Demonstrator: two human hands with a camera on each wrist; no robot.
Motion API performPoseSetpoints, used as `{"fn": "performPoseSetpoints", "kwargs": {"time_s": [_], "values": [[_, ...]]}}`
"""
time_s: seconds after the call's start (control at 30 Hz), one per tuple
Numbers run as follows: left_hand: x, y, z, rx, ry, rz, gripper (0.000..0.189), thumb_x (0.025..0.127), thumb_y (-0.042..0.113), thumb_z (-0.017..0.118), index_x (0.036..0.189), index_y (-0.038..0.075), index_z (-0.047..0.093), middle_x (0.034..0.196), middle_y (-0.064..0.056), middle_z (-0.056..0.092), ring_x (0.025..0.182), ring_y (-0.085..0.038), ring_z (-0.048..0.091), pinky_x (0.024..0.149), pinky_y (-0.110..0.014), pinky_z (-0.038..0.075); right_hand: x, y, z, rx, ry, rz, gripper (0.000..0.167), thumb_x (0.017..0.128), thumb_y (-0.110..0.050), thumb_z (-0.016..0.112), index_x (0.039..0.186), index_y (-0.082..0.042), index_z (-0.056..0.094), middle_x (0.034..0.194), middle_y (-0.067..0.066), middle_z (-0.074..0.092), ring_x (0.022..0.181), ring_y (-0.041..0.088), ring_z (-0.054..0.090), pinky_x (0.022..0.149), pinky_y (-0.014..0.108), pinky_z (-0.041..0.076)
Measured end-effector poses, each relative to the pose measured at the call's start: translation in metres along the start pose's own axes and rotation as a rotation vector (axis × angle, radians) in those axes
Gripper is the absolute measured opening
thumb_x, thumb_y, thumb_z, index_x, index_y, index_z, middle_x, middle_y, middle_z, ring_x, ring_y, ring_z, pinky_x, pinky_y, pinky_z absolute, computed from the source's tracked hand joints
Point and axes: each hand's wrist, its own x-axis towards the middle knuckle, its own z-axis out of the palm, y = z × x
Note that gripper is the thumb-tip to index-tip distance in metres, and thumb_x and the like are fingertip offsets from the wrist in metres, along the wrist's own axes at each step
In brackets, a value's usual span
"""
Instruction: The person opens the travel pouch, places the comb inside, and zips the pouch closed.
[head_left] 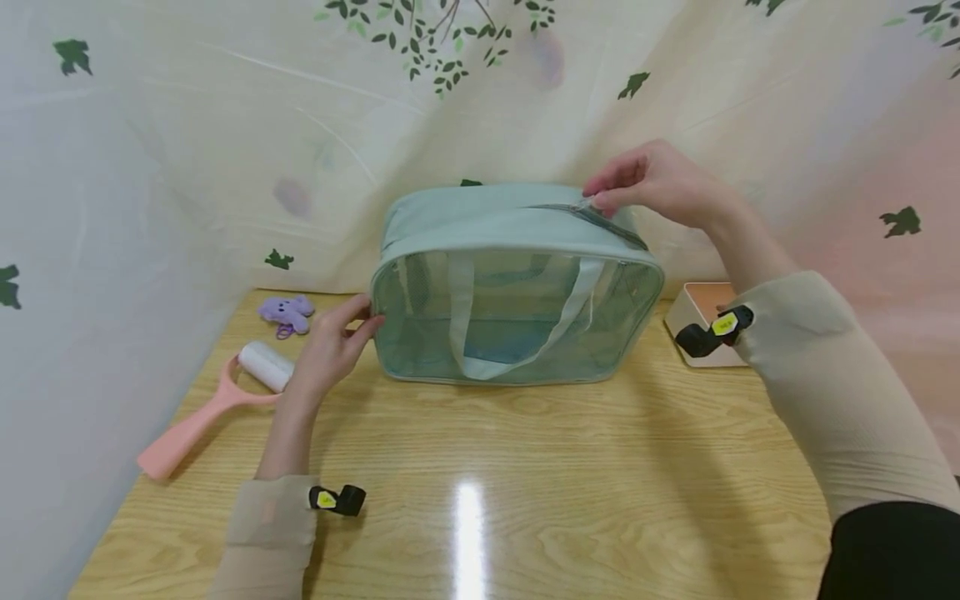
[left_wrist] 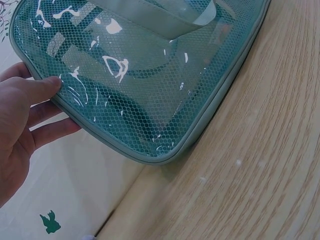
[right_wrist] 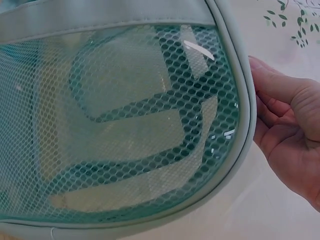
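Note:
A pale green zip bag (head_left: 517, 225) with a clear front panel and a strap handle (head_left: 462, 312) stands upright on the wooden table. At its left edge, my left hand (head_left: 333, 342) pinches the rim; in the left wrist view the thumb (left_wrist: 47, 87) lies on the front and other fingers reach behind. Up at the top right, my right hand (head_left: 652, 183) pinches the zipper pull (head_left: 587, 202). The zip is parted to the right of the pull. In the right wrist view the bag's rim (right_wrist: 240, 100) hides the fingertips of that hand.
On the left lie a purple plush toy (head_left: 287, 312) and a pink-handled lint roller (head_left: 187, 429) with a white roll. A white box (head_left: 690, 325) with an orange-brown interior sits at the right, partly behind my forearm. A leaf-patterned curtain (head_left: 247, 167) hangs behind the bag.

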Motion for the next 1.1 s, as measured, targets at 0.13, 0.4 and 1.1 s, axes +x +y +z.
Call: {"fn": "performPoseSetpoints", "kwargs": {"time_s": [0.13,0.4,1.1], "values": [[0.0,-0.001,0.001,-0.008,0.007,0.007,0.012,0.099,0.001,0.065,0.111,0.0,0.068,0.104,-0.018,0.076,0.1,-0.031,0.073,0.074,-0.043,0.067,-0.006,0.007,-0.002,0.011,0.001,0.026,0.028,0.096,-0.024,0.075,0.119,-0.007,0.074,0.094,-0.008,0.076,0.088,0.013,0.068,0.088,0.014,0.053],[-0.001,0.0,0.001,0.007,0.013,0.024,0.012,0.098,-0.001,0.066,0.11,0.0,0.068,0.103,-0.018,0.076,0.099,-0.031,0.074,0.071,-0.039,0.067,-0.015,0.021,-0.004,0.044,0.027,0.054,0.029,0.096,-0.025,0.075,0.119,-0.008,0.074,0.091,-0.009,0.077,0.088,0.011,0.069,0.09,0.014,0.05],[-0.001,0.001,0.002,0.016,0.014,0.02,0.011,0.098,-0.002,0.066,0.108,0.0,0.066,0.101,-0.019,0.075,0.099,-0.035,0.074,0.073,-0.041,0.067,-0.034,0.06,-0.009,0.145,0.061,0.062,0.025,0.096,-0.014,0.074,0.119,-0.005,0.074,0.093,-0.012,0.078,0.085,0.009,0.071,0.086,0.013,0.054]]}}
